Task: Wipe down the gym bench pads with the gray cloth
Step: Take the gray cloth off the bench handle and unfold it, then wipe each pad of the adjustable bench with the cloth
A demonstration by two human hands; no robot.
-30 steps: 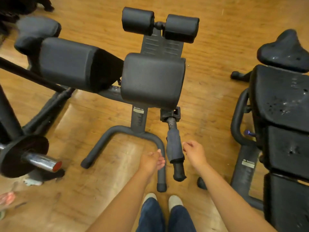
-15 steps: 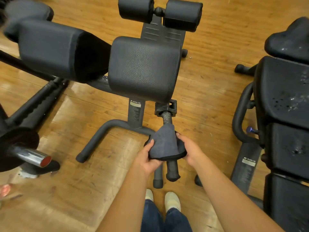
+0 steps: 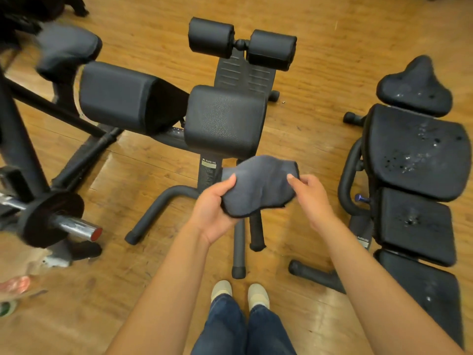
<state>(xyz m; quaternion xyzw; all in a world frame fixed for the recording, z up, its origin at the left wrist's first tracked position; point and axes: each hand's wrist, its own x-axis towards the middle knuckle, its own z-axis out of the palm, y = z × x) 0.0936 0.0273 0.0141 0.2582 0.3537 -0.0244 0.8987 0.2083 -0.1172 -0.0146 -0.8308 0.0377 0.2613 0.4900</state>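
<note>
The gray cloth (image 3: 258,185) is bunched in the air between both hands, in front of the bench's frame. My left hand (image 3: 213,208) grips its left edge from below. My right hand (image 3: 311,194) pinches its right edge. Just beyond the cloth sits the black square hip pad (image 3: 225,121) of the hyperextension bench, with a second pad (image 3: 120,98) to its left. Two black roller pads (image 3: 242,43) stand at the far end. A long black bench (image 3: 414,155) on the right has wet droplets on its pads.
A barbell end with a black plate (image 3: 51,219) juts out at the left. The bench's grey tube legs (image 3: 239,252) and a black handle (image 3: 256,234) reach toward my shoes (image 3: 239,293). Wooden floor (image 3: 307,111) lies between the two benches.
The cloth was hanging on the bench's handle. Both hands took hold of it, lifted it off and raised it, now spread between them.
</note>
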